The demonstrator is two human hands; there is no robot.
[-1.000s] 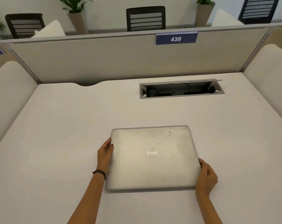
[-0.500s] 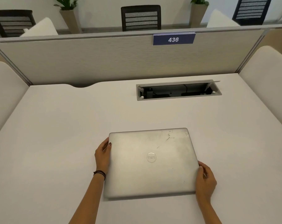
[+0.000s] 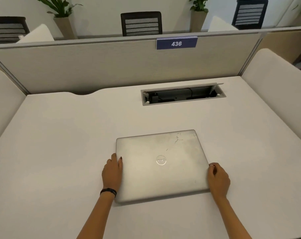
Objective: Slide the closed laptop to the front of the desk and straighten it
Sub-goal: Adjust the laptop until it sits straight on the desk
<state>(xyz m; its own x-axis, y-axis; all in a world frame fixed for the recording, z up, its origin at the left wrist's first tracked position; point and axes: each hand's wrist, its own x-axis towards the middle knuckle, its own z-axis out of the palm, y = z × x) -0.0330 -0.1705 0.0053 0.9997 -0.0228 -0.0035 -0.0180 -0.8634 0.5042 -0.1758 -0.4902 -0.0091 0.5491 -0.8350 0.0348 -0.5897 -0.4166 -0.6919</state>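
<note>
A closed silver laptop (image 3: 161,164) with a round logo lies flat on the white desk (image 3: 60,152), near its middle, its far edge tilted a little up to the right. My left hand (image 3: 112,172) presses against the laptop's left edge, thumb on the lid. My right hand (image 3: 217,178) grips the right edge near the front corner. A dark band circles my left wrist.
An open cable tray (image 3: 182,94) is sunk into the desk behind the laptop. A beige partition (image 3: 94,66) with a blue "436" sign (image 3: 176,43) closes the back. Padded side panels stand at the left (image 3: 3,100) and right (image 3: 275,94).
The laptop has turned slightly, its right side now lying farther back than before. Both hands stayed on its edges; the left thumb now rests on the lid.
</note>
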